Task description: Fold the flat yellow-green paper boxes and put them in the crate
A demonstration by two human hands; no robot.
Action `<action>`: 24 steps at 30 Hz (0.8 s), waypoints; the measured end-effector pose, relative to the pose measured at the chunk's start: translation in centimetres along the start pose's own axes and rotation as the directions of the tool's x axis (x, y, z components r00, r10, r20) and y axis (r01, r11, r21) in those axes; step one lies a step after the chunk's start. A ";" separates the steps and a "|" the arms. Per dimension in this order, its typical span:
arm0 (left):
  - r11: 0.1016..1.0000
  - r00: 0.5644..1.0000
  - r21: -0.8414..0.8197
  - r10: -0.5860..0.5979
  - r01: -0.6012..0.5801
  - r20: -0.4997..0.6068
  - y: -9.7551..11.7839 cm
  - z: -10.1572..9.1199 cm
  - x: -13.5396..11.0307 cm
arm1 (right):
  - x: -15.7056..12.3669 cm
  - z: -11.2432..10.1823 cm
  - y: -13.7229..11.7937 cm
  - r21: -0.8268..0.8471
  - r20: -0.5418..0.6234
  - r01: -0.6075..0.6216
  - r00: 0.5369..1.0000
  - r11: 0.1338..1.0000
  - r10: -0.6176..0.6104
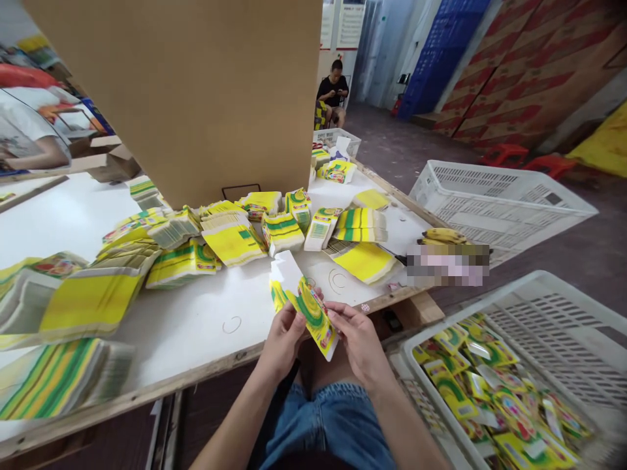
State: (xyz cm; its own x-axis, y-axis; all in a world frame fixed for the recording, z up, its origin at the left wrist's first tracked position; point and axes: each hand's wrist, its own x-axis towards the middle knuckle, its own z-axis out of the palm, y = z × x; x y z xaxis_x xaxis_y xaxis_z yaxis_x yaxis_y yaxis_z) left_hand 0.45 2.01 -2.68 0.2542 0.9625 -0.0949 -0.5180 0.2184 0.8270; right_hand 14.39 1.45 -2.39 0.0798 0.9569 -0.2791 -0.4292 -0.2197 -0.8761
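Note:
Between my hands, above the table's front edge, is a yellow and green printed carton with white flaps sticking out at its upper left end. My left hand pinches its lower left side. On the right side, the fingers of my right hand are closed on the carton's edge. Bundles of flat printed cartons lie just beyond, among them a yellow-topped stack and a striped bundle. More stacks spread to the left along the white table.
A white plastic crate at my lower right holds many yellow-green packs. Another white crate stands behind it. Bananas lie at the table's right edge. A large cardboard box blocks the view ahead. Two people sit farther off.

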 end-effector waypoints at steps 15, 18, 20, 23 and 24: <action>0.990 0.975 0.137 0.065 -0.036 -0.212 0.6 1.1 0.1 | -1.5 0.3 0.6 -0.275 0.001 0.191 0.980 0.942 -0.199; 0.974 0.983 0.216 0.108 -0.075 -0.147 1.3 1.2 -0.5 | -1.6 0.1 0.2 -0.298 0.049 0.241 0.970 0.924 -0.237; 0.971 0.997 0.233 0.063 -0.050 -0.051 1.9 1.1 -0.9 | -1.6 -0.1 -0.4 -0.273 0.128 0.295 0.955 0.916 -0.269; 0.973 0.994 0.232 -0.025 0.000 0.103 2.8 0.8 -1.1 | -1.2 -0.8 -1.5 -0.240 0.255 0.329 0.929 0.913 -0.267; 0.974 0.989 0.224 -0.050 0.018 0.137 3.0 0.7 -1.2 | -1.1 -1.0 -1.9 -0.240 0.299 0.328 0.921 0.914 -0.252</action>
State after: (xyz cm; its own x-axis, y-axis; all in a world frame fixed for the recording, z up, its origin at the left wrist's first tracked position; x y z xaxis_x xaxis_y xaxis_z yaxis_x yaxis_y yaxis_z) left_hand -0.81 1.42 0.31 0.3897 0.9191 -0.0592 -0.3174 0.1944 0.9282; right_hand 16.00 0.62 -0.82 -0.0871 0.9929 0.0812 -0.1506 0.0675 -0.9863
